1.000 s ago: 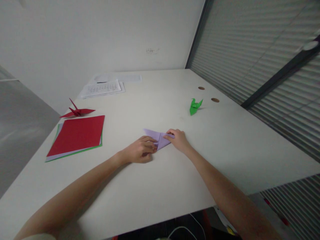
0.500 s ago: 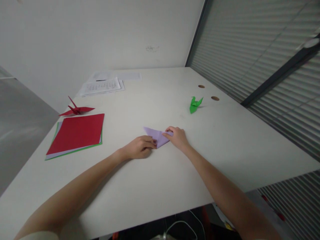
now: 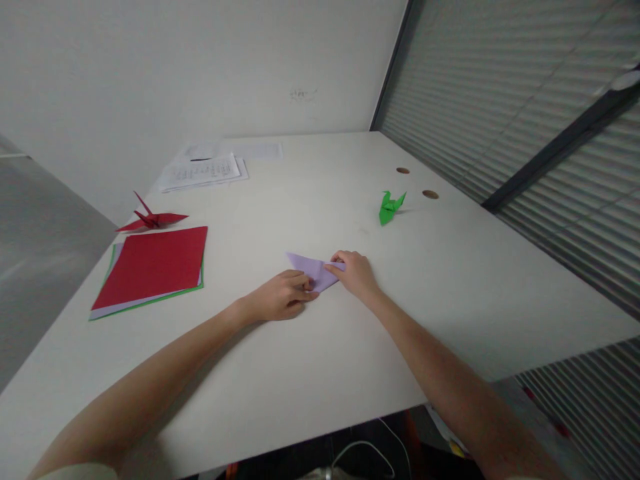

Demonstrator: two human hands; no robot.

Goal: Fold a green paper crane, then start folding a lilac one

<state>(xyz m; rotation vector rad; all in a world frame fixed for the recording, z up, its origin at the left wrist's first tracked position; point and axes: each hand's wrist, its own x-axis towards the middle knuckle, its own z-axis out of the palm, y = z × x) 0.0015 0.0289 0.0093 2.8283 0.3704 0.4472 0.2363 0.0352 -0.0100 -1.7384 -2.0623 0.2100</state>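
Note:
A folded piece of purple origami paper (image 3: 315, 269) lies on the white table (image 3: 280, 387) between my hands. Its pointed far-left corner sticks out past my fingers. My left hand (image 3: 284, 295) has its fingers closed on the paper's near-left part, the thumb at the near edge. At the right end, my right hand (image 3: 356, 272) pinches the paper between thumb and fingers. The paper under my fingertips is hidden.
To the left lies a stack of square paper (image 3: 155, 267), red on top of purple and green. Behind it stands a red paper crane (image 3: 154, 219). A green paper crane (image 3: 389, 208) sits at the right, near two table holes. Printed sheets (image 3: 200, 172) lie at the far left.
My left thumb has slid slightly right along the paper's near edge, and the paper looks pressed flatter there. My right hand keeps its pinch. The view has tilted a little.

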